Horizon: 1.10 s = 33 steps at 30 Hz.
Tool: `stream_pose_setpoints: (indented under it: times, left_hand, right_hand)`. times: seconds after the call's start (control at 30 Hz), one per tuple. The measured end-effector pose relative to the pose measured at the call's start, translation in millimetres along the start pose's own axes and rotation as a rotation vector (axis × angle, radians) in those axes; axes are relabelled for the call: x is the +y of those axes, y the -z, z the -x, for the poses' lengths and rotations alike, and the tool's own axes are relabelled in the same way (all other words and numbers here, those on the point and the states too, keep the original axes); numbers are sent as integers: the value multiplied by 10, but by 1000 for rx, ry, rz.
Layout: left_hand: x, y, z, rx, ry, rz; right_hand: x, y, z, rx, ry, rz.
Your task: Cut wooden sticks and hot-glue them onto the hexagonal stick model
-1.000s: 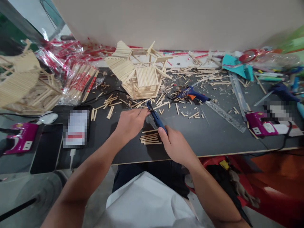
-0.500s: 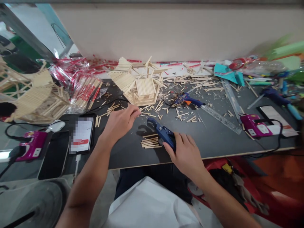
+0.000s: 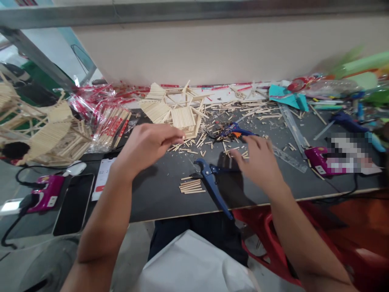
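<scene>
My left hand point(image 3: 150, 146) is raised in front of a small wooden-stick model point(image 3: 184, 115), its fingers pinched together; anything between the fingertips is too small to make out. My right hand point(image 3: 258, 162) hangs over the table with its fingers apart and nothing in them, near a blue glue gun point(image 3: 247, 132). A blue cutter point(image 3: 212, 184) lies on the table between my hands, its handles spread. Beside its left edge is a small pile of short sticks point(image 3: 191, 186).
Cut sticks and scraps point(image 3: 243, 109) litter the back. Left are bagged sticks point(image 3: 111, 121), a larger stick model point(image 3: 51, 134), two phones point(image 3: 74, 202) and a purple power adapter point(image 3: 50, 190). Right are a clear ruler point(image 3: 291, 158) and another purple adapter point(image 3: 319, 160).
My right hand has let go of the blue cutter, which now lies open on the table, and has moved up and right. The left hand sits slightly closer, still pinched. The view has shifted a little.
</scene>
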<state>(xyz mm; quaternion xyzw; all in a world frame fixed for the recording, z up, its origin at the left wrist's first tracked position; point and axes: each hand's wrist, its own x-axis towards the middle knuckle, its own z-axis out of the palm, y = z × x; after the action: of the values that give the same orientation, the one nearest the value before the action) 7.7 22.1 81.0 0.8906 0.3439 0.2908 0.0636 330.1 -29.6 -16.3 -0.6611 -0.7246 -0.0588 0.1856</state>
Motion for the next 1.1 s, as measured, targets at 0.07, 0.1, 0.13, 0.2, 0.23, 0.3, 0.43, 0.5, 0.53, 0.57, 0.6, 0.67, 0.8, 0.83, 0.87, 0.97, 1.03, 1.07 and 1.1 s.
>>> stream_pose_setpoints:
  times: [0.07, 0.1, 0.13, 0.2, 0.23, 0.3, 0.43, 0.5, 0.53, 0.57, 0.6, 0.67, 0.8, 0.83, 0.87, 0.97, 1.03, 1.07, 1.1]
  left_hand:
    - [-19, 73, -145, 89, 79, 48]
    - [-33, 93, -216, 131, 126, 95]
    - [-51, 103, -284, 161, 166, 170]
    - [-96, 95, -397, 223, 230, 326]
    - [-121, 81, -441, 243, 257, 390]
    - [-172, 49, -498, 241, 328, 485]
    - [-253, 20, -525, 49, 478, 632]
    - [-285, 24, -518, -19, 511, 675]
    - [-300, 25, -513, -30, 523, 691]
    - [-317, 25, -508, -33, 535, 703]
    - [-334, 23, -503, -31, 545, 713]
    - [-372, 16, -491, -28, 549, 733]
    - [-439, 17, -465, -20, 515, 743]
    - [-450, 22, -460, -20, 508, 733]
    - [-456, 26, -458, -26, 502, 722]
    - [-458, 22, -462, -39, 483, 685]
    - [-456, -3, -472, -4, 475, 639]
    - [-458, -21, -475, 20, 472, 619]
    - [-464, -39, -477, 40, 468, 612]
  right_hand:
    - [253, -50, -336, -62, -75, 53]
    - [360, -90, -483, -122, -122, 86]
    - [451, -132, -610, -200, -172, 118]
    - [584, -212, -793, -367, -239, 142]
    - [629, -242, -849, -430, -246, 140]
    - [685, -281, -905, -501, -223, 120]
    - [689, -319, -892, -464, -182, 77]
    - [667, -333, -868, -410, -186, 56]
    - [662, -336, -855, -386, -179, 42]
    - [664, -334, -840, -367, -163, 21]
    - [677, -326, -824, -352, -136, -10]
    - [731, -293, -787, -331, -76, -91]
    - [888, -202, -725, -203, -83, -267]
    - [915, -183, -726, -148, -100, -312]
    - [931, -166, -737, -93, -109, -357]
    - [894, -125, -852, 61, -87, -487]
    - [800, -97, -993, 137, -49, -565]
    - [735, -81, -1077, 152, -32, -581]
    - [663, -64, -1167, 163, -18, -581]
